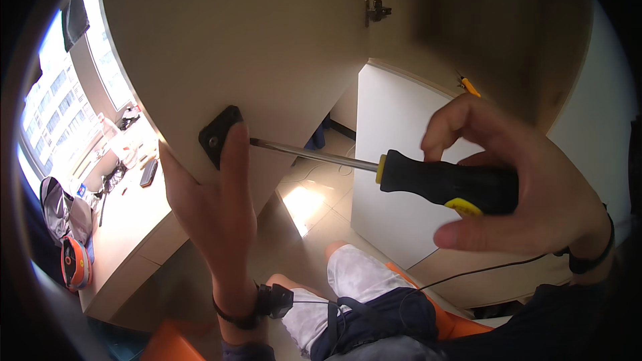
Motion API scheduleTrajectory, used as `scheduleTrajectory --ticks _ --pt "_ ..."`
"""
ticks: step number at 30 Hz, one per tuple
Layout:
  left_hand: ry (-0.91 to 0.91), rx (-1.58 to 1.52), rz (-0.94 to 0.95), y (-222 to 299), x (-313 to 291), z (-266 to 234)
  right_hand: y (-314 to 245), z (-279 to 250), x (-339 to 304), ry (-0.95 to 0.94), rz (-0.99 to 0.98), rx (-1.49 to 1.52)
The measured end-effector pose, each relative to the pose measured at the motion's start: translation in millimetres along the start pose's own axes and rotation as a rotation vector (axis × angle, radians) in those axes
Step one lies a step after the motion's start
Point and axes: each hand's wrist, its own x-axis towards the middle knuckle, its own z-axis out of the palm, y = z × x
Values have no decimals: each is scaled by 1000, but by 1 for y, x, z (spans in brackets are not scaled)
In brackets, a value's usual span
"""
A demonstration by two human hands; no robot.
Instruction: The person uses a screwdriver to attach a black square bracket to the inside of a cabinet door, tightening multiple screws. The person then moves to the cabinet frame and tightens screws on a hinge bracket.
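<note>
At the cabinet door's (pixel 267 33) lower corner, the left hand (pixel 214 194) pressed a black bracket (pixel 217 135) flat, thumb up. The right hand (pixel 528 180) curled around the screwdriver (pixel 401 172), tip at the bracket. Judged: 1 screw being driven; next needs steady axial pressure while turning.

The screwdriver (pixel 401 172) has a black handle with yellow bands and a bare steel shaft. The bracket (pixel 219 135) is black against a cream panel (pixel 254 47). Near, the shorts (pixel 348 281) look white, perhaps faintly mottled; far left, the counter (pixel 130 217) is pale.
</note>
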Motion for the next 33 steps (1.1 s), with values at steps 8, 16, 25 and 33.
scheduleTrajectory --ticks 8,16,25,33 --pt "16 -16 72 -1 1 -3 6 17 -15 396 -663 -1107" --pt "35 -27 -17 -2 0 -2 12 17 -7 297 -502 -679" --pt "72 -56 18 -5 3 0 20 23 -1 385 -686 -782" --pt "66 -11 -28 -3 2 -3 4 9 6 -18 130 80"
